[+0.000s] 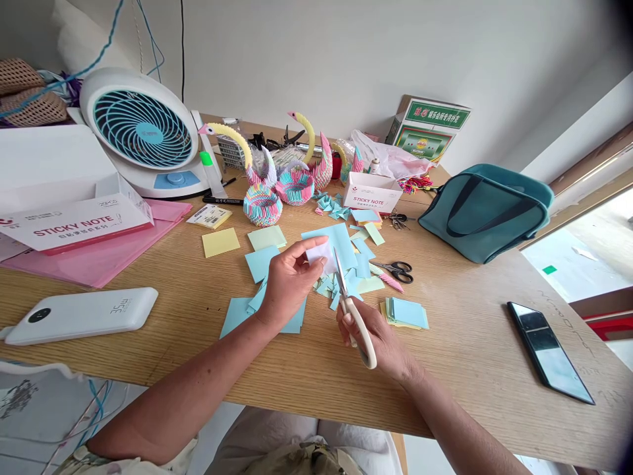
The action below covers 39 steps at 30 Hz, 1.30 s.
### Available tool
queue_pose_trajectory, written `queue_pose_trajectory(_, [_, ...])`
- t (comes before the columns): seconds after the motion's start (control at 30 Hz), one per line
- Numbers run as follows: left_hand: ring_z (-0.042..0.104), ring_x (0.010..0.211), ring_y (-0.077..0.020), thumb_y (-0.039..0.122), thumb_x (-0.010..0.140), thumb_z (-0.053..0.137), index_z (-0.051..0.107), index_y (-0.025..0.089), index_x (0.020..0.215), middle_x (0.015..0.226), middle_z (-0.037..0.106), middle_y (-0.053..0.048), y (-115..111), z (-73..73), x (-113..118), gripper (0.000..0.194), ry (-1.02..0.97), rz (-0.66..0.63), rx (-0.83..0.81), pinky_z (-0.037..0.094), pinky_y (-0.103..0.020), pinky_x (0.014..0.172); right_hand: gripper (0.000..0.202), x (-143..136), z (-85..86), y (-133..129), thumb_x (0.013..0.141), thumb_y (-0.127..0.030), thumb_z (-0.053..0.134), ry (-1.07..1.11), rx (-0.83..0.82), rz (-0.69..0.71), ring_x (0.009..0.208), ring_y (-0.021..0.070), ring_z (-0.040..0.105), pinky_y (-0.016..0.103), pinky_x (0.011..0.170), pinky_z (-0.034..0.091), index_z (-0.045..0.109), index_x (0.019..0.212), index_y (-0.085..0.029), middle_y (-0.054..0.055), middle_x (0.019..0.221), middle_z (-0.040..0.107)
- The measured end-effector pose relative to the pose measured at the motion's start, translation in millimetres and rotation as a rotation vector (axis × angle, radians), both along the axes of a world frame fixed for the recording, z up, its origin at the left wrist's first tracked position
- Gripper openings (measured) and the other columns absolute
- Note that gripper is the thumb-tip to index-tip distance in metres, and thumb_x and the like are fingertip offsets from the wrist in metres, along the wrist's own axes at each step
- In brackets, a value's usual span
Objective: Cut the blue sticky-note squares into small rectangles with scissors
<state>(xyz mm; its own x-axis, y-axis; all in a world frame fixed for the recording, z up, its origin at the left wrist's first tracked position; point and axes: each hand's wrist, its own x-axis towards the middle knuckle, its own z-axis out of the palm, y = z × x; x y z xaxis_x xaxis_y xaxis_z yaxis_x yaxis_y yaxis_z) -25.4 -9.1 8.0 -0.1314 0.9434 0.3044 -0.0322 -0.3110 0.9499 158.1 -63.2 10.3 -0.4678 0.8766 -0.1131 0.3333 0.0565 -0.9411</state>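
My left hand (289, 280) pinches a small white slip of paper (320, 255) over the wooden table (459, 369). My right hand (378, 340) grips cream-handled scissors (352, 310), whose blades point up and away, right next to the slip. Under both hands lie light-blue paper sheets (336, 239) and a heap of small cut blue pieces (346, 285). A stack of blue and yellow squares (405, 313) sits just right of the scissors.
Black-handled scissors (398, 269), yellow notes (220, 242), folded-paper swans (262, 191), a sticky note box (372, 191), a fan (143, 132), a teal bag (484, 208), a phone (548, 349), a white power bank (82, 315) and pink folders (99, 254) crowd the table.
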Motion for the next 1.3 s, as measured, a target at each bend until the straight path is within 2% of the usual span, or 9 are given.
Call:
queue_pose_trajectory(0.37, [0.055, 0.065, -0.0102, 0.025, 0.08, 0.075, 0.075, 0.021, 0.117, 0.08, 0.068, -0.001, 0.0, 2.2, 0.7, 0.037, -0.034, -0.015, -0.04, 0.05, -0.022, 0.061, 0.053, 0.8, -2.3, 0.5, 0.096, -0.071, 0.041, -0.007, 0.006, -0.009, 0.067, 0.0151, 0.049, 0.031, 0.067, 0.039, 0.045, 0.077, -0.021, -0.001, 0.07, 0.052])
queue_pose_trajectory(0.6, [0.056, 0.068, -0.0103, 0.025, 0.078, 0.075, 0.075, 0.02, 0.116, 0.087, 0.071, -0.003, -0.7, 2.5, 1.4, 0.038, -0.099, -0.042, -0.083, 0.049, -0.022, 0.063, 0.052, 2.0, -3.3, -0.2, 0.097, -0.071, 0.039, 0.031, 0.002, 0.031, 0.07, 0.0157, 0.049, 0.031, 0.068, 0.039, 0.051, 0.09, -0.021, -0.001, 0.073, 0.052])
queue_pose_trajectory(0.8, [0.057, 0.069, -0.0106, 0.025, 0.078, 0.075, 0.076, 0.021, 0.116, 0.088, 0.072, -0.003, -0.8, 3.8, 1.2, 0.039, -0.096, -0.044, -0.084, 0.05, -0.023, 0.064, 0.051, 2.1, -4.3, 0.3, 0.097, -0.07, 0.039, 0.035, 0.008, 0.038, 0.071, 0.016, 0.049, 0.031, 0.069, 0.04, 0.052, 0.093, -0.021, -0.001, 0.075, 0.051])
queue_pose_trajectory(1.17, [0.056, 0.067, -0.0102, 0.025, 0.077, 0.075, 0.076, 0.022, 0.115, 0.084, 0.071, -0.002, 0.3, 3.7, 1.8, 0.038, -0.077, -0.022, -0.068, 0.05, -0.022, 0.063, 0.05, 2.0, -7.4, -0.5, 0.099, -0.066, 0.04, 0.03, 0.014, 0.016, 0.068, 0.015, 0.047, 0.029, 0.066, 0.038, 0.05, 0.082, -0.021, -0.001, 0.07, 0.051])
queue_pose_trajectory(1.3, [0.053, 0.065, -0.0096, 0.023, 0.077, 0.075, 0.077, 0.021, 0.115, 0.077, 0.067, 0.0, -0.1, 4.3, 1.7, 0.037, -0.065, -0.017, -0.069, 0.049, -0.022, 0.062, 0.05, 1.3, -8.1, -0.6, 0.1, -0.066, 0.039, 0.029, 0.037, 0.008, 0.067, 0.0148, 0.046, 0.03, 0.065, 0.038, 0.047, 0.078, -0.021, -0.001, 0.07, 0.051])
